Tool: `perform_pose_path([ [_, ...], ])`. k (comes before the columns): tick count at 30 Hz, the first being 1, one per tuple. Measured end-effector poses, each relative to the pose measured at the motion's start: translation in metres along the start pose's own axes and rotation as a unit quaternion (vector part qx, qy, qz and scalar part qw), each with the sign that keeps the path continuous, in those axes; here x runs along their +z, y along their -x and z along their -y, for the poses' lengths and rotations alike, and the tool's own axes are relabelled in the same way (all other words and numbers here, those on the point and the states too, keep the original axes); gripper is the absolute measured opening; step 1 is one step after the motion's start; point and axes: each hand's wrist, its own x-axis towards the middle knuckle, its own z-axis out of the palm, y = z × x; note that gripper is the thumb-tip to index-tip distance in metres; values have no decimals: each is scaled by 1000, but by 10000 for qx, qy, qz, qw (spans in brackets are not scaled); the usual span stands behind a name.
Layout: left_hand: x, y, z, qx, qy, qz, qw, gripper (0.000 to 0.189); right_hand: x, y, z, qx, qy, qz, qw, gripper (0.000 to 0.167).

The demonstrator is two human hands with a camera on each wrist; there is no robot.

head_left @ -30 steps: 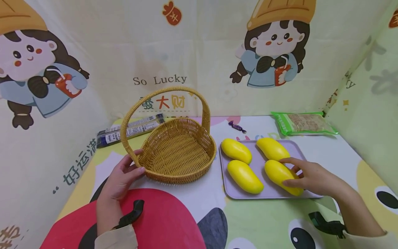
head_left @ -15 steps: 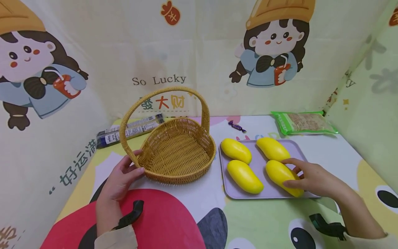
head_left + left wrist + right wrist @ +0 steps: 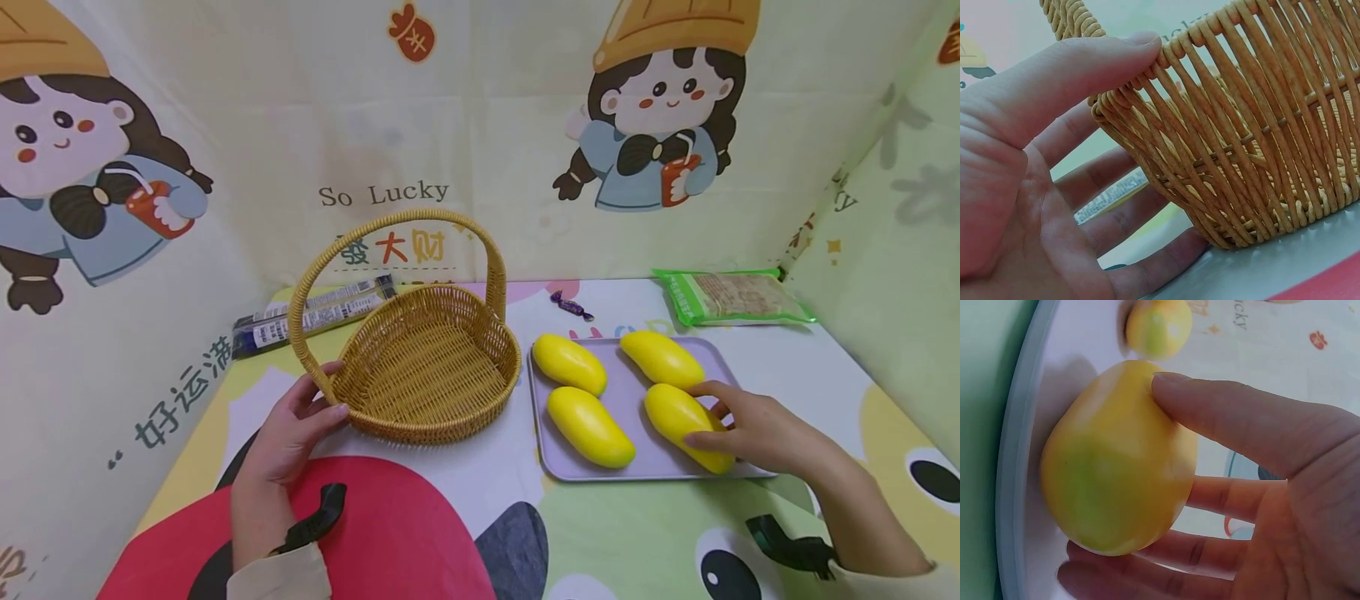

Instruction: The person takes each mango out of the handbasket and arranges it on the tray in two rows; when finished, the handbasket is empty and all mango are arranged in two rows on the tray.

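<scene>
My left hand (image 3: 288,433) grips the left rim of a wicker basket (image 3: 431,429) where its handle rises. In the left wrist view the thumb (image 3: 1085,75) lies over the basket's rim and the other fingers reach behind its wall. Nothing lies inside the basket. On a lilac tray (image 3: 551,462) at the right rest several yellow mangoes. My right hand (image 3: 765,425) holds the front right mango (image 3: 678,421). Seen from the right wrist, the thumb presses one side of that mango (image 3: 1116,462) and the fingers curl under the other.
Two long dark-ended packets (image 3: 315,312) lie behind the basket at the left. A purple wrapped candy (image 3: 572,306) is behind the tray. At the back right lies a green-edged food packet (image 3: 731,297). Printed cloth walls stand at the back and both sides.
The front right mango has shifted slightly to the right with my right hand. The mango behind it has also moved a little right. My left hand and the basket stay put.
</scene>
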Motion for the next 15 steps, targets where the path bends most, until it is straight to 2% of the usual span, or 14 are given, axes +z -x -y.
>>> perform_pose_path([
  [9,-1,1,0,-28,-24,36,10000,64,-1,2,2,154,-150,125,9997,77],
  [15,-1,0,2,71,-4,78,9999,63,0,4,3,289,-277,202,9990,80],
])
